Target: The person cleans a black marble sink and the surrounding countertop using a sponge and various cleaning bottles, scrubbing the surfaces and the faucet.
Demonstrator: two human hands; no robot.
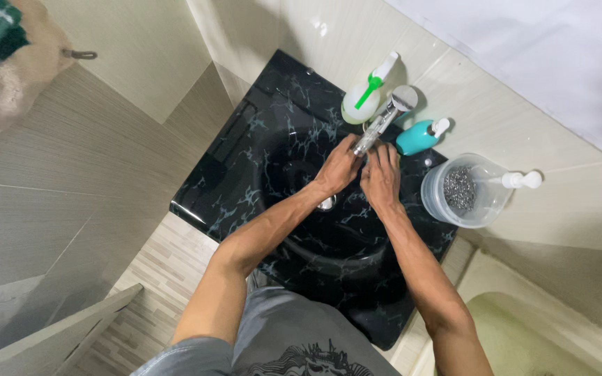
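I look straight down at a black marbled sink (245,160) with a round basin. Both hands are held together over the basin, right under the spout of the chrome tap (384,118). My left hand (338,168) reaches up with its fingers by the spout's end. My right hand (382,175) is beside it, fingers together and pointing at the tap. Neither hand holds an object. The silver drain (326,203) shows just below my left wrist.
A white pump bottle with green nozzle (361,97) and a teal pump bottle (418,136) stand behind the tap. A clear plastic tub (465,191) with a steel scrubber sits at the sink's right. Tiled walls surround; a pale basin (524,341) lies lower right.
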